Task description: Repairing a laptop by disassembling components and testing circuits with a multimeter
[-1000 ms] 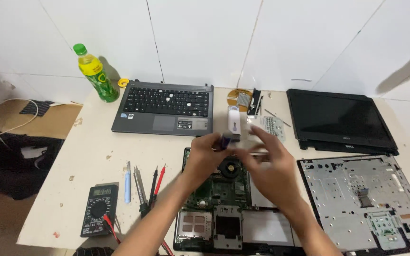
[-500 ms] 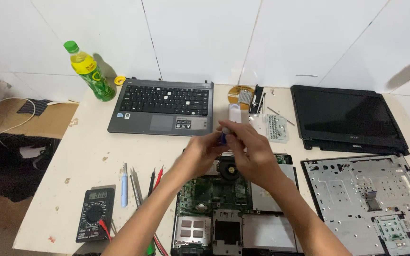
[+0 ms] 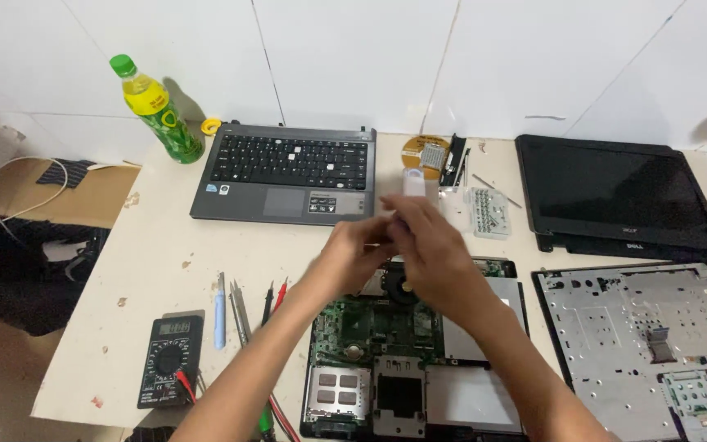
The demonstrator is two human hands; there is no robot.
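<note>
My left hand [image 3: 352,255] and my right hand [image 3: 434,250] meet fingertip to fingertip just above an opened laptop base [image 3: 374,327] with a green circuit board and a round fan [image 3: 400,284]. Both hands are blurred. The right hand covers the left fingertips, so the small blue-tipped item seen between them earlier is hidden. A white upright container [image 3: 413,182] stands on the table just behind the hands.
A laptop keyboard deck [image 3: 288,168] lies at the back, with a green bottle [image 3: 157,110] to its left. A black screen panel [image 3: 619,196] and a grey bottom cover [image 3: 648,336] lie right. Multimeter [image 3: 169,360], hand tools [image 3: 231,307] and screw tray [image 3: 488,213] lie about.
The joined hands have dropped lower and nearer to the laptop base. The camera has tilted, showing more of the wall.
</note>
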